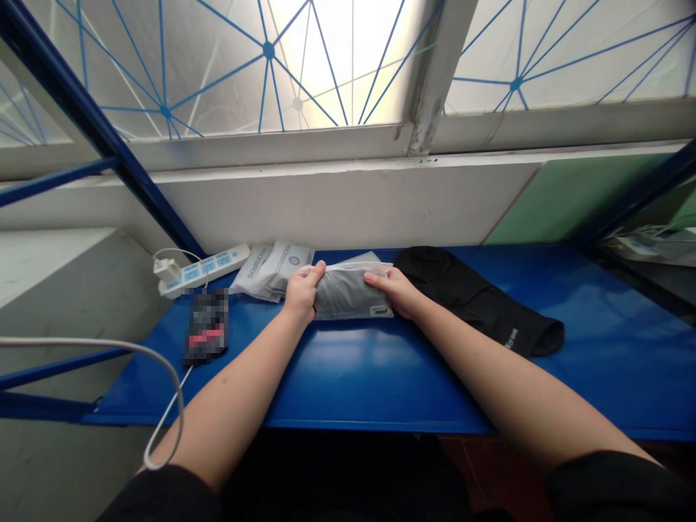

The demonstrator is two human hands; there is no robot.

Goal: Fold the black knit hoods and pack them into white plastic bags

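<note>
A dark folded item in a clear plastic bag (351, 292) is held over the blue table (370, 377), with a small label near its lower right corner. My left hand (304, 291) grips its left end, thumb on top. At the right end, my right hand (398, 290) is closed on the bag in the same way. Just left of my left hand lie white printed packages (280, 268). To the right of my right hand, a black garment (467, 293) with small white lettering lies spread on the table.
A white power strip (217, 267) with a plug stands at the back left. In front of it lies a pixelated device (207, 326) with a cable. Blue frame bars rise at both sides, and a wall with windows runs behind.
</note>
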